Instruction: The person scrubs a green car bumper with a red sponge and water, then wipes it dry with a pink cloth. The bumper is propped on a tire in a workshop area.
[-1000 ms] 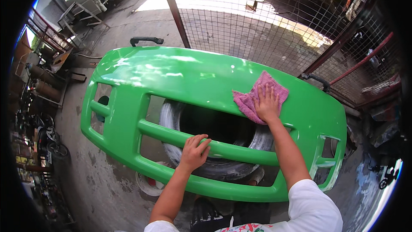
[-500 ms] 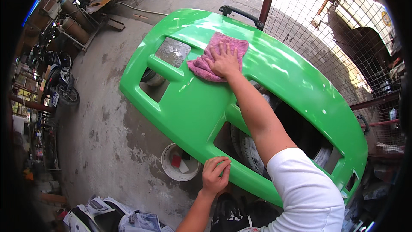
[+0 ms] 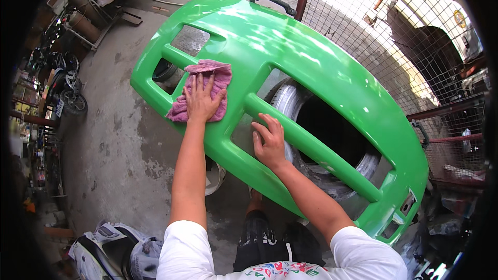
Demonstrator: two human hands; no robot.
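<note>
A glossy green car bumper [image 3: 332,88] lies face up before me, with several rectangular openings in it. On its left part rests a crumpled pink cloth [image 3: 220,80]. My left hand [image 3: 202,101] lies flat on this cloth, fingers spread, pressing it against the green surface. Above the long central opening and beside the bumper's crossbar, my right hand [image 3: 271,142] hovers with loosely bent fingers apart and nothing in them. Through the openings a tire [image 3: 288,98] shows beneath the bumper.
A white bucket [image 3: 215,179] stands on the concrete floor [image 3: 111,140], partly hidden by the bumper and my left arm. Wire mesh [image 3: 353,15] borders the far right. A motorcycle [image 3: 72,93] stands at left; a paper-covered part [image 3: 111,249] lies at lower left.
The cloth has moved left and nearer along the bumper. My left hand is now on it; my right hand has come off it and drawn back. The view has shifted slightly.
</note>
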